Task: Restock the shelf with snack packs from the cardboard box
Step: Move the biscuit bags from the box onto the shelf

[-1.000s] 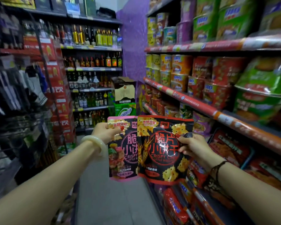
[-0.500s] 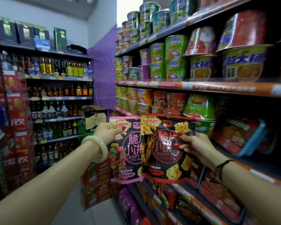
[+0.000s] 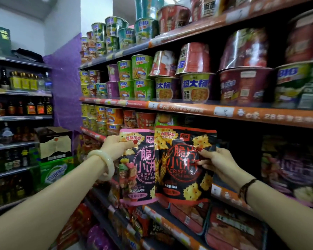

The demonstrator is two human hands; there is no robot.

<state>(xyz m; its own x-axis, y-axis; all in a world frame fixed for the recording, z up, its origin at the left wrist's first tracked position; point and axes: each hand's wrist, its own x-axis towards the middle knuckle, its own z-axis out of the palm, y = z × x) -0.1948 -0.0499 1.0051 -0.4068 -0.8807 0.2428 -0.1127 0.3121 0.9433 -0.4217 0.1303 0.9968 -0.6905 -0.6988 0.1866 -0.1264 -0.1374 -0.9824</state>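
Observation:
My left hand [image 3: 116, 145] grips the top left corner of a black snack pack with a pink border [image 3: 137, 177]. My right hand [image 3: 217, 165] pinches the right side of a black snack pack with a red border [image 3: 181, 174], which overlaps the pink one. Both packs hang upright in front of the shelf [image 3: 224, 112] on the right, level with a dark gap under the orange price rail. A cardboard box [image 3: 54, 143] with an open flap stands down the aisle on a green case.
Instant noodle cups [image 3: 143, 87] fill the upper shelves on the right. Flat red trays [image 3: 233, 230] and bagged snacks lie on the lower shelves. Bottles [image 3: 25, 82] line shelves on the left. A purple wall closes the aisle's far end.
The view has tilted up and turned right toward the shelf. Both hands have kept hold of their packs and carried them closer to the shelf.

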